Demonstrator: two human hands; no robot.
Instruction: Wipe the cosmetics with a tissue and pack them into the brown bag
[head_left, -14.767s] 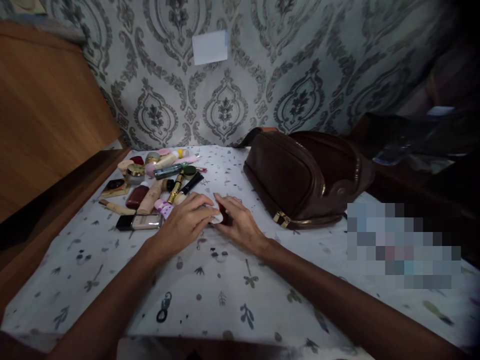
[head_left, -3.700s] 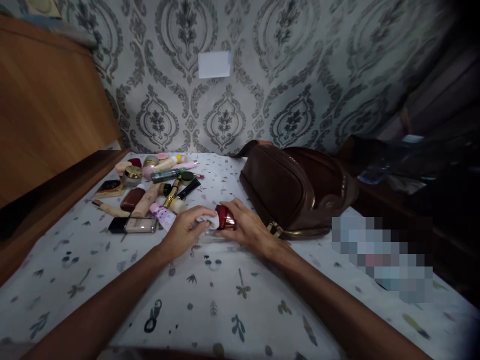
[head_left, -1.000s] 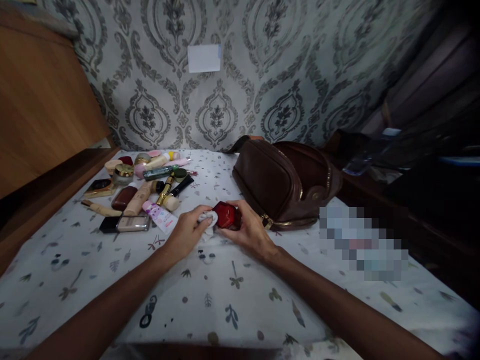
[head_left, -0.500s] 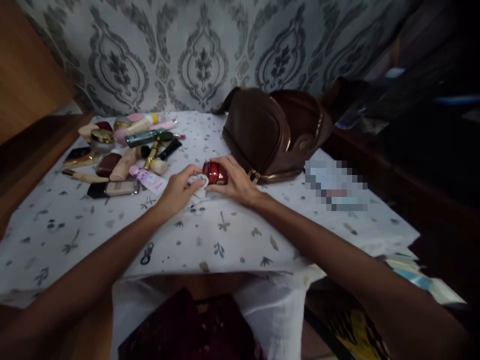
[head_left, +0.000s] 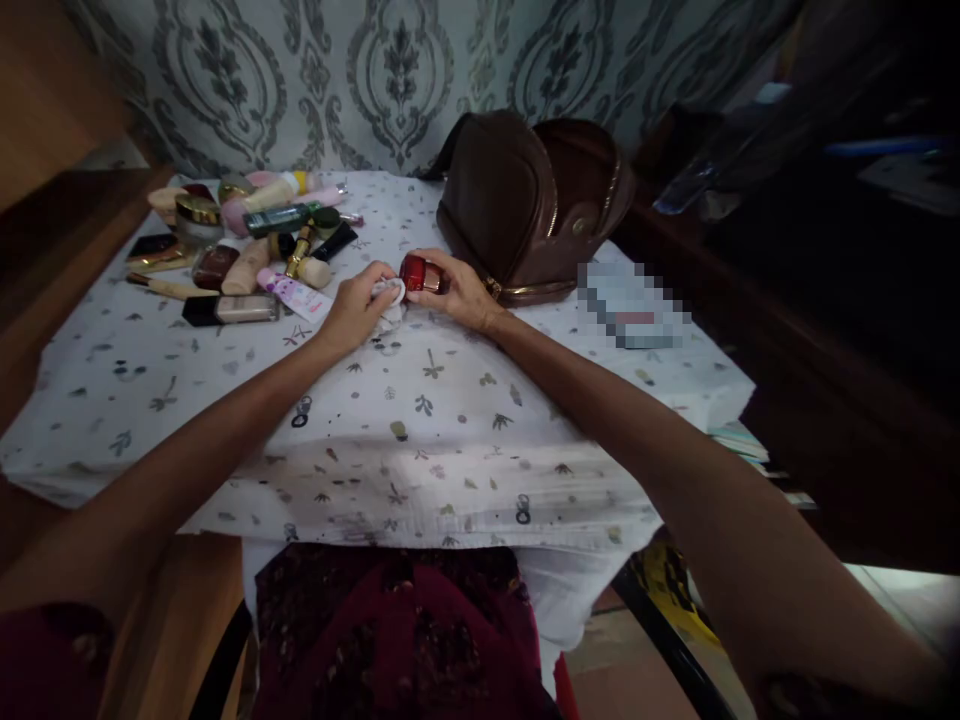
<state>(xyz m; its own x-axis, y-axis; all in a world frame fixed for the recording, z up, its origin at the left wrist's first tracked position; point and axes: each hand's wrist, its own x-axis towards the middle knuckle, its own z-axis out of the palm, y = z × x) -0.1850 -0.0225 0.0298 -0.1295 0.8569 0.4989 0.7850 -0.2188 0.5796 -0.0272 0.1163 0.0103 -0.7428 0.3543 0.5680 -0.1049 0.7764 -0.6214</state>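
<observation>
My right hand [head_left: 463, 292] is closed around a small dark red bottle [head_left: 414, 276], which lies sideways above the table. In my left hand [head_left: 360, 305] is a white cloth [head_left: 388, 298], pinched between thumb and fingers and held against or right beside the bottle's left end. A purple and white tube [head_left: 295, 294] lies just left of my left hand. Behind my right hand stands a brown leather bag [head_left: 501, 200] with gold zips, its top partly open.
Cosmetics crowd the table's left side, among them a gold-lidded jar [head_left: 198, 214], a foundation bottle [head_left: 244, 308] and a green tube [head_left: 279, 218]. A patterned white cloth [head_left: 424, 440] covers the table. A pixelated flat item [head_left: 630, 305] lies at right. Wallpaper backs the table.
The view has tilted down, so table and hands appear higher in the picture. My hands keep their hold on the bottle and the white cloth.
</observation>
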